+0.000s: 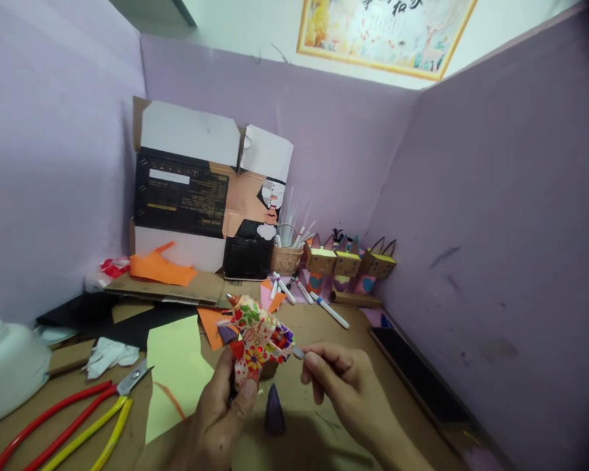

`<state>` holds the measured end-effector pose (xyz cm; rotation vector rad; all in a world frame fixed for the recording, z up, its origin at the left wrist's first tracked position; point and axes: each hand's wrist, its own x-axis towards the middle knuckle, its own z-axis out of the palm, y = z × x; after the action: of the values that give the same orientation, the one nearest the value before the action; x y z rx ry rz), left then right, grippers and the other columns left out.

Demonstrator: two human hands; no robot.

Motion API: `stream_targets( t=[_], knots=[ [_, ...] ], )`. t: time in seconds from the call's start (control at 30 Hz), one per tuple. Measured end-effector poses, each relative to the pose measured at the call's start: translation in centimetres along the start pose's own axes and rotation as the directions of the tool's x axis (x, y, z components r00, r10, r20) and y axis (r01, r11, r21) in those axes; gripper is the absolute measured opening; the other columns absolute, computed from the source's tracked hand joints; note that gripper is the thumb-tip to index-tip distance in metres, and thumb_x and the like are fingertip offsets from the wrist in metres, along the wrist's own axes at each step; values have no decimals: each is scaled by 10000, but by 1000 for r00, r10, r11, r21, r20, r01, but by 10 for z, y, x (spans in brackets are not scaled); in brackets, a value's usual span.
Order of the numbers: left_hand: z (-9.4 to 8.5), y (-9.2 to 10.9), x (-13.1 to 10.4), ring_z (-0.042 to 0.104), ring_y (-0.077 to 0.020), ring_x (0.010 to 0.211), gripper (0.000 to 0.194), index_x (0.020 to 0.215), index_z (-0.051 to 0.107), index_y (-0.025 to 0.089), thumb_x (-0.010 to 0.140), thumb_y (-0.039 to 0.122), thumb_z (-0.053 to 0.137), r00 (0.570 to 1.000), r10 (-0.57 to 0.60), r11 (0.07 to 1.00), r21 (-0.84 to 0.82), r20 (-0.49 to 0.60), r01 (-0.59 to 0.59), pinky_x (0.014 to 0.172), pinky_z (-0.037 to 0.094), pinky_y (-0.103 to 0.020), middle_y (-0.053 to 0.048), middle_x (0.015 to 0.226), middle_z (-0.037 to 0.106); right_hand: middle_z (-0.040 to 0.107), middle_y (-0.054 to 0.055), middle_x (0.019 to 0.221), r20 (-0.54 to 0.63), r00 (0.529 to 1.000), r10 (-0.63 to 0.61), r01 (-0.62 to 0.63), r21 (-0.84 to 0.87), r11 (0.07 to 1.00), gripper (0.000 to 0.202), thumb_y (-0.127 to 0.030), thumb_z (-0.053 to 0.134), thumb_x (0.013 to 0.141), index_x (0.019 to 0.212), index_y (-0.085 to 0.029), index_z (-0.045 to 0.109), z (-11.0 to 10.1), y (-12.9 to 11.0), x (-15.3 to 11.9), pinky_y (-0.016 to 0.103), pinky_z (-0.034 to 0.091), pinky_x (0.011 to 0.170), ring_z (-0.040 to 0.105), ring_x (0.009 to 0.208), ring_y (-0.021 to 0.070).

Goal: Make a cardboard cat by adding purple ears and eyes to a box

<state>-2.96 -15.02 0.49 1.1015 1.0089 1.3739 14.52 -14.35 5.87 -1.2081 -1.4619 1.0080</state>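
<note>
My left hand [226,405] is closed around a small figure [252,337] covered in floral-patterned material, with several points sticking out. It is raised above the table, and its right end shows purple and red. At that end my right hand [341,376] pinches a small pale grey strip [299,353] between thumb and fingers. The strip's tip meets the figure; whether it is attached, I cannot tell. Below the hands, a dark purple pointed piece [275,412] rests on the brown tabletop [319,418].
Scissors [122,386] with red and yellow handles lie left, by yellow-green paper [174,366] and a white pot [10,373]. Behind are a cardboard sheet [181,190], markers [330,309], a basket [287,260] and box figures with pointed ears [347,261]. A dark tablet-like slab [417,373] lies right.
</note>
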Motion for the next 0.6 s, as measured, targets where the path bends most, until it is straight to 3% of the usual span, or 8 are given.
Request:
stream_targets(
  t=[0.1,0.23,0.33,0.4,0.5,0.57,0.6],
  knots=[
    [0,0,-3,600,-260,1000,645,1244,517,203,697,518,652,1000,27,995,98,-4,-27,890,467,-315,-70,1045,686,515,-21,461,165,978,126,-145,106,984,464,-573,603,708,651,-114,635,-7,2,3,153,234,327,352,310,27],
    [-2,-4,-9,600,-271,1020,693,1314,453,217,716,522,623,999,34,988,152,-16,-31,900,462,-327,-65,1078,680,436,-70,402,406,886,225,-341,242,908,450,-571,643,686,687,-120,634,-17,6,5,149,124,283,215,270,2],
    [-4,-6,-11,581,-276,1054,671,1307,467,207,726,509,618,999,8,985,171,-45,0,913,452,-328,-80,1118,661,404,-86,391,476,845,243,-410,287,866,428,-555,660,677,697,-128,634,-17,7,7,155,99,283,170,275,2],
    [-3,-4,-9,580,-278,1046,688,1308,466,196,722,526,614,1000,-15,988,154,-23,18,901,458,-332,-86,1101,666,403,-84,400,394,891,225,-343,260,903,427,-551,654,683,696,-125,641,-15,6,8,153,112,301,174,295,4],
    [0,3,-5,596,-266,995,713,1308,457,204,708,557,614,999,-41,996,83,29,38,865,473,-324,-68,1010,688,489,-36,443,136,990,47,-53,43,998,341,-450,614,763,692,-121,664,-9,7,6,154,231,357,326,357,34],
    [2,6,-3,614,-241,913,694,1286,471,214,703,559,623,997,-55,998,22,55,53,815,488,-304,-45,880,690,575,2,506,3,980,-200,197,-191,962,230,-318,575,815,734,-130,681,-5,10,3,172,328,409,463,426,75],
    [3,7,-2,619,-221,843,680,1272,478,216,704,557,627,995,-68,998,-6,68,68,768,496,-286,-29,793,675,611,16,547,-32,941,-337,312,-304,900,175,-251,564,823,774,-135,686,-4,12,1,182,370,437,519,463,93]
  ],
)
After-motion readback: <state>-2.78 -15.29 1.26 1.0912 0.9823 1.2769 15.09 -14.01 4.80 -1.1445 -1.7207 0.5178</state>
